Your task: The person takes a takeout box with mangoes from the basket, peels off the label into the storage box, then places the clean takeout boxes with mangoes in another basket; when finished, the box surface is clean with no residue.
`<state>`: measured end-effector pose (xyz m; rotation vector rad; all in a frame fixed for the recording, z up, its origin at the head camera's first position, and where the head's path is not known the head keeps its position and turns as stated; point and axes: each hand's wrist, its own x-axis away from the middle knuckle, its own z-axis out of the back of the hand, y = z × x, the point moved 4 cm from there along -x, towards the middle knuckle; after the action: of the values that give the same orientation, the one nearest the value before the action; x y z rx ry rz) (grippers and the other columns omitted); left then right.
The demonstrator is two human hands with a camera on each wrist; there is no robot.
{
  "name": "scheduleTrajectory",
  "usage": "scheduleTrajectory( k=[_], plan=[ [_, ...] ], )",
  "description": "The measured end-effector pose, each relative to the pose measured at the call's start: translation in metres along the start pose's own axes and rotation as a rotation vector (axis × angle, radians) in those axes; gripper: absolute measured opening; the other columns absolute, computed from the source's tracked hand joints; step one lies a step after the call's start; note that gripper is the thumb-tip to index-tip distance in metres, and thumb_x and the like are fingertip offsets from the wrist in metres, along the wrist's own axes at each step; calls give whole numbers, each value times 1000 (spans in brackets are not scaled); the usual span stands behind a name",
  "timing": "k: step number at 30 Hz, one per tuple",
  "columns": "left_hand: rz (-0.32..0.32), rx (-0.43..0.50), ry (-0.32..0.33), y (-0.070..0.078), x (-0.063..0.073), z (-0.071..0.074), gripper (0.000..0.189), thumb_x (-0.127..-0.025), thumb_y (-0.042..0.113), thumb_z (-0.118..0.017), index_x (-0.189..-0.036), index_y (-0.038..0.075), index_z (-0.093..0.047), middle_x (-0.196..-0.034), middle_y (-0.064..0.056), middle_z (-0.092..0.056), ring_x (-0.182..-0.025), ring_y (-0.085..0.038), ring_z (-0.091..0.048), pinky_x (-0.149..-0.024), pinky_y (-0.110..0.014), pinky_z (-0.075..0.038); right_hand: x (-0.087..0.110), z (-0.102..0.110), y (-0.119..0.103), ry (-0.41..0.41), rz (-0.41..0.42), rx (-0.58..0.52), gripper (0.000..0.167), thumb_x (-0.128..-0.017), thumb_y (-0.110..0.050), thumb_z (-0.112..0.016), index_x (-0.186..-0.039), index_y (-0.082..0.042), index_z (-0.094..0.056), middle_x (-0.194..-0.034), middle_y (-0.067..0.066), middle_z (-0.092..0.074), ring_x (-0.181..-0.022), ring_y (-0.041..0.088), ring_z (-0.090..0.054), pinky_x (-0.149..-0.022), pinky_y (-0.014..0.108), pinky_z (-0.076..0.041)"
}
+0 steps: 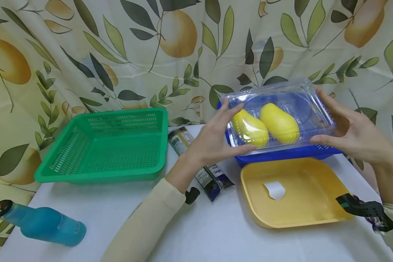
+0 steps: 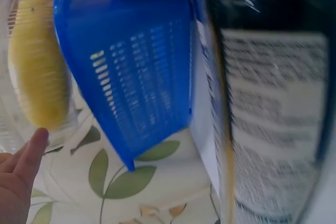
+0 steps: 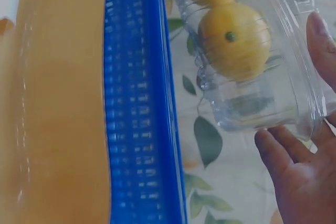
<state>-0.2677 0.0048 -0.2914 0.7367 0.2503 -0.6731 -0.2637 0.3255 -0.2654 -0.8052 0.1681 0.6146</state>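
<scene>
A clear plastic container (image 1: 314, 125) with two yellow pear-shaped fruits (image 1: 279, 123) inside is held between both hands, tilted above the blue basket (image 1: 281, 154). My left hand (image 1: 213, 136) grips its left end, thumb along the front edge and fingers at the back corner. At the other end, my right hand (image 1: 357, 131) holds the right side with the thumb in front and fingers behind. The right wrist view shows those fingers under the container's end (image 3: 252, 114). In the left wrist view a fingertip lies close by one fruit (image 2: 39, 61).
A yellow tub (image 1: 301, 207) with a white paper scrap (image 1: 276, 190) stands before the blue basket. Left of it lies a dark printed packet (image 1: 213, 180), partly under my left forearm. A green basket (image 1: 118, 153) and a lying blue bottle (image 1: 52, 225) are farther left. A patterned curtain (image 1: 134, 83) hangs behind.
</scene>
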Motion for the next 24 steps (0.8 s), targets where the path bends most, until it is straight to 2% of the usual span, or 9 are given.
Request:
scheduleTrajectory(
  k=[3,4,7,9,15,19,21,22,24],
  plan=[
    [32,39,-30,-2,-10,-6,102,-83,62,-78,-164,31,-24,-173,1,0,-158,-18,-11,-118,-53,-34,5,2,15,3,-57,34,113,-83,14,-76,-166,-26,-11,-173,-6,-4,-158,9,-7,-97,-2,-33],
    [39,72,-32,-2,-12,-8,101,-83,60,-78,-164,30,-24,-173,1,-2,-158,-16,-14,-117,-50,-38,6,2,20,0,-72,35,111,-85,12,-75,-166,-26,-11,-173,-7,-4,-159,10,-4,-100,-2,-31],
    [68,175,-23,-7,-19,-16,101,-84,57,-80,-164,29,-25,-173,6,-4,-156,-11,-18,-114,-40,-43,9,2,33,-16,-140,42,108,-89,8,-73,-166,-31,-8,-172,-12,-2,-159,15,-5,-100,-2,-30],
    [83,219,-17,-11,-21,-22,99,-85,55,-80,-163,28,-25,-173,7,-4,-156,-10,-19,-114,-37,-43,9,2,40,-23,-184,48,106,-92,4,-73,-165,-34,-7,-172,-15,-1,-159,19,-7,-101,-2,-29],
    [116,197,-57,-20,-26,-41,100,-86,53,-79,-164,25,-23,-173,3,-2,-158,-14,-9,-123,-48,-28,10,2,55,-45,-279,64,102,-95,-3,-72,-164,-39,-6,-169,-23,-1,-159,28,-6,-100,-3,-24],
    [127,146,-76,-20,-29,-52,101,-87,55,-77,-165,25,-20,-174,0,0,-159,-13,-4,-124,-47,-25,11,1,63,-54,-334,62,99,-97,-10,-71,-164,-41,-6,-166,-27,-1,-155,45,-5,-100,-4,-21],
    [138,117,-85,-20,-31,-57,101,-87,57,-76,-165,25,-20,-174,0,1,-159,-15,-5,-123,-48,-26,11,1,68,-57,-361,50,97,-97,-12,-71,-164,-41,-6,-167,-26,1,-154,49,-5,-116,10,-20],
    [146,99,-91,-20,-32,-59,101,-87,59,-75,-165,26,-20,-174,0,1,-159,-15,-5,-123,-48,-27,10,1,71,-65,-384,49,97,-98,-14,-71,-164,-42,-6,-167,-25,3,-153,50,-8,-119,19,-25],
    [162,58,-105,-21,-33,-62,99,-87,61,-73,-164,27,-20,-174,-1,0,-159,-18,-7,-124,-49,-24,9,0,77,-93,-418,46,97,-98,-17,-72,-164,-43,-5,-171,-16,7,-151,53,-13,-114,30,-35]
  ],
)
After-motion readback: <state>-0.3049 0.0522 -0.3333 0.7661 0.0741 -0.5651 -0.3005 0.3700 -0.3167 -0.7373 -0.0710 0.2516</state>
